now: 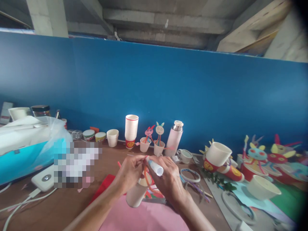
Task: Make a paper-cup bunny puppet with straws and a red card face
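Note:
My left hand is closed, pinching the top of a thin red-orange strip that curves down over a white paper cup. The cup lies tilted between my hands, above a pink paper sheet. My right hand is wrapped round a white glue stick, whose tip meets the strip near my left fingertips.
Along the blue wall stand a stack of paper cups, two cups with bunny figures, a steel flask and small pots. A tissue box and a power bank lie at the left. Cup crafts crowd the right.

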`<action>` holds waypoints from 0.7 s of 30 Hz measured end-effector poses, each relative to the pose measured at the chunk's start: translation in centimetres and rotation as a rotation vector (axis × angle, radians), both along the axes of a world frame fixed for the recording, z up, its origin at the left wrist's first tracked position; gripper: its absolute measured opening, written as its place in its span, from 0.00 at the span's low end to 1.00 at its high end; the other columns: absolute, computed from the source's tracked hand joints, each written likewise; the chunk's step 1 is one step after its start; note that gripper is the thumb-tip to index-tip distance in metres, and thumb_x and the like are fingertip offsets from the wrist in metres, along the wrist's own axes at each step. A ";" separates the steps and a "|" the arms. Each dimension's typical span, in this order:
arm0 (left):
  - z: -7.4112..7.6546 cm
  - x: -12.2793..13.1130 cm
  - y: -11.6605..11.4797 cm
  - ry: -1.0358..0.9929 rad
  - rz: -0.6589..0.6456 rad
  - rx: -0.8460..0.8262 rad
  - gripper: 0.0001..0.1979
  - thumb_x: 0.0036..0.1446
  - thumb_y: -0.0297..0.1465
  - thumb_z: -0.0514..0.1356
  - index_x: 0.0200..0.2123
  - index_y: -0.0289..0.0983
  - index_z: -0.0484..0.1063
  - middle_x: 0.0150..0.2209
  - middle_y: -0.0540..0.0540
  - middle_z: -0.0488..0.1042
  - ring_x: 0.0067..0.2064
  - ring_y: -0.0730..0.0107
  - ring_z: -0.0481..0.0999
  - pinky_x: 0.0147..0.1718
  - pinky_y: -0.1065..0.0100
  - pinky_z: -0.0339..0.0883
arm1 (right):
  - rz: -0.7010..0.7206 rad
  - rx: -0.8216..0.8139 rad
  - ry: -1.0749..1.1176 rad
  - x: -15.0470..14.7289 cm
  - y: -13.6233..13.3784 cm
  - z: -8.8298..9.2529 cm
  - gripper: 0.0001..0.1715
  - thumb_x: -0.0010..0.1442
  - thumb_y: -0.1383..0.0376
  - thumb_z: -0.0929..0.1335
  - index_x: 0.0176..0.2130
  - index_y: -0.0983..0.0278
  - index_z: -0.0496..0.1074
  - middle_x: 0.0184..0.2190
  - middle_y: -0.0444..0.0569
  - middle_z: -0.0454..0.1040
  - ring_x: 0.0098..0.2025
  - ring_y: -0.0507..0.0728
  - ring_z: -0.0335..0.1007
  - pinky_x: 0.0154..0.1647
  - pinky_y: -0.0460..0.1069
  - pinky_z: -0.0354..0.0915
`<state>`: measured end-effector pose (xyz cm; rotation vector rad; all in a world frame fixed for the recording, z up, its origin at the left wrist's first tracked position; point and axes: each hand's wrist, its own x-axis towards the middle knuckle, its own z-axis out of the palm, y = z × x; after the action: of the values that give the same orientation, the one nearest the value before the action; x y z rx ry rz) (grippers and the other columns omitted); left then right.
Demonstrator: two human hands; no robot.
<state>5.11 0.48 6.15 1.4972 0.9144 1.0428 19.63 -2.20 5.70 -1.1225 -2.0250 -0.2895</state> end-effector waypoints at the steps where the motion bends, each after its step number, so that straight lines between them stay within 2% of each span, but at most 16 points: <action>1: 0.1 0.0 0.0 -0.013 -0.007 -0.013 0.17 0.51 0.38 0.55 0.40 0.34 0.74 0.26 0.47 0.75 0.25 0.73 0.70 0.21 0.75 0.62 | -0.010 0.001 0.015 0.1 0.0 0.1 0.09 0.58 0.67 0.62 0.40 0.63 0.69 0.29 0.47 0.72 0.32 0.54 0.67 0.35 0.49 0.56; 12: 0.6 -0.2 -0.2 -0.018 -0.030 -0.025 0.12 0.51 0.36 0.56 0.32 0.33 0.74 0.26 0.47 0.75 0.26 0.72 0.71 0.22 0.74 0.64 | 0.002 0.021 0.052 0.3 0.1 0.3 0.09 0.59 0.67 0.62 0.39 0.63 0.70 0.28 0.48 0.72 0.32 0.54 0.68 0.36 0.48 0.58; 18: 0.5 -0.2 -0.2 -0.025 -0.027 -0.030 0.14 0.51 0.35 0.56 0.38 0.33 0.74 0.26 0.46 0.75 0.27 0.71 0.72 0.23 0.74 0.64 | 0.028 0.013 0.071 0.2 0.0 0.4 0.10 0.59 0.65 0.62 0.40 0.64 0.69 0.29 0.49 0.73 0.32 0.55 0.68 0.36 0.49 0.59; 21: 0.6 -0.2 -0.2 -0.029 -0.015 -0.029 0.13 0.50 0.34 0.57 0.37 0.33 0.75 0.25 0.47 0.75 0.25 0.72 0.71 0.22 0.74 0.64 | 0.026 0.016 0.064 0.2 0.0 0.5 0.09 0.59 0.65 0.62 0.39 0.63 0.70 0.29 0.48 0.73 0.31 0.55 0.68 0.36 0.49 0.59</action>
<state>4.94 0.27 6.71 1.4596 0.8928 1.0337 19.83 -2.15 6.17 -1.0819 -1.9764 -0.2528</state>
